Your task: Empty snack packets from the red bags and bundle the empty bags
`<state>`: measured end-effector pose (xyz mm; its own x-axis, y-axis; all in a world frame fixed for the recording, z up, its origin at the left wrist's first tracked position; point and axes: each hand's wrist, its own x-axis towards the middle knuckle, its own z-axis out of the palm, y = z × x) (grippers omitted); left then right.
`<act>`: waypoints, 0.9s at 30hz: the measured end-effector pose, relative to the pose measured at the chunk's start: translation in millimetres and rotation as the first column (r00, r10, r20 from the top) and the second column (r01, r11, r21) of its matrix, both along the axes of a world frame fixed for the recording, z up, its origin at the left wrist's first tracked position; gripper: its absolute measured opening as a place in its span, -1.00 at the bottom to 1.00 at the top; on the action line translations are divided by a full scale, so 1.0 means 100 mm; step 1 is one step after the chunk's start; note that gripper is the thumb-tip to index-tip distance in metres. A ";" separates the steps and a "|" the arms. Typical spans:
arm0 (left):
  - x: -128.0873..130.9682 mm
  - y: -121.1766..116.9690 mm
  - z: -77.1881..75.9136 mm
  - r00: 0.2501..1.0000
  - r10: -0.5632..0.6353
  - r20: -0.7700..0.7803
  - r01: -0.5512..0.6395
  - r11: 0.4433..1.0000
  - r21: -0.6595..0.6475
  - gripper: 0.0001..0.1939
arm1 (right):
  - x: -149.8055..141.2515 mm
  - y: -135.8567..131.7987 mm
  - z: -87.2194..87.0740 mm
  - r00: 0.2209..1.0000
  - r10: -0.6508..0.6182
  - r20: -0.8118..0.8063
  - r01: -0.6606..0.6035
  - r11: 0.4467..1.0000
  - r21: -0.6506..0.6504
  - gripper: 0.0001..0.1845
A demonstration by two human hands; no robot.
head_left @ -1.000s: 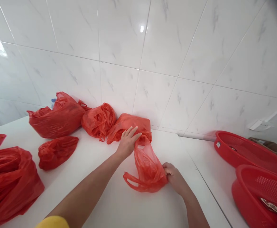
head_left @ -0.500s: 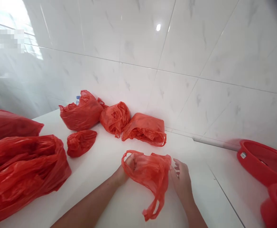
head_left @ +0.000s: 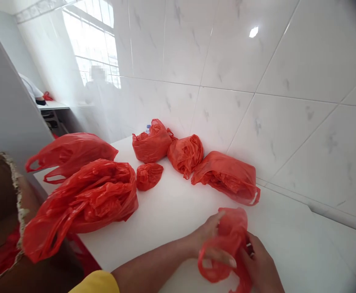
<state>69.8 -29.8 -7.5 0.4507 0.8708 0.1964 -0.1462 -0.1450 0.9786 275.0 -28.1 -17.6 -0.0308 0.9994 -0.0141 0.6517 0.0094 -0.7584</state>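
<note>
A thin red plastic carrier bag [head_left: 234, 230] is bunched up between my two hands at the front of the white table [head_left: 172, 211]. My left hand [head_left: 210, 240] grips it from the left, with fingers behind the film and one handle loop around part of the hand; motion blurs it a little. On the other side my right hand [head_left: 259, 256] is closed on the bag's gathered edge, its fingertips partly hidden by the plastic. Just beyond lies a filled red bag [head_left: 231, 171] on its side against the wall.
More filled red bags [head_left: 185, 152] line the tiled wall, with a small red bundle [head_left: 149, 176] before them. Large red bags [head_left: 105, 191] cover the left of the table. A cardboard box [head_left: 1, 183] stands beyond its left edge. Another person's sleeve [head_left: 31, 87] shows at far left.
The view has turned left, bringing the cardboard box in. My hands have drawn closer together, and the bag, spread out before, is now gathered up. My right hand has closed on it.
</note>
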 end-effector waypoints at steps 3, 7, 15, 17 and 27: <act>0.08 0.02 -0.10 0.974 0.163 -0.159 -0.154 0.986 0.070 -0.30 | 0.06 0.01 0.01 0.996 0.041 -0.076 -0.036 0.998 0.060 -0.62; 0.01 0.12 -0.15 0.909 0.396 -0.127 -0.399 0.917 -0.002 -0.75 | 0.49 0.12 -0.02 0.980 -0.173 -0.095 0.182 0.978 0.100 -0.62; -0.19 0.27 -0.12 0.823 0.540 0.175 -0.498 0.835 -0.233 -0.79 | 0.54 0.00 0.35 0.861 -0.491 0.130 0.408 0.821 0.401 -0.29; -0.19 0.30 -0.16 0.830 0.527 0.185 -0.483 0.843 -0.236 -0.78 | 0.34 -0.09 0.41 0.817 -0.541 0.196 0.322 0.712 0.624 -0.29; -0.25 -0.05 0.09 0.870 0.441 -0.221 -0.400 0.893 0.206 -0.47 | -0.30 -0.20 -0.27 0.902 0.067 0.427 -0.339 0.720 0.605 -0.63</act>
<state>45.0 -35.2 1.8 0.0999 0.9584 0.2674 0.2130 -0.2831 0.9351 245.2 -48.3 -44.3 -0.3632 0.7276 0.5819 0.7872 0.5738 -0.2262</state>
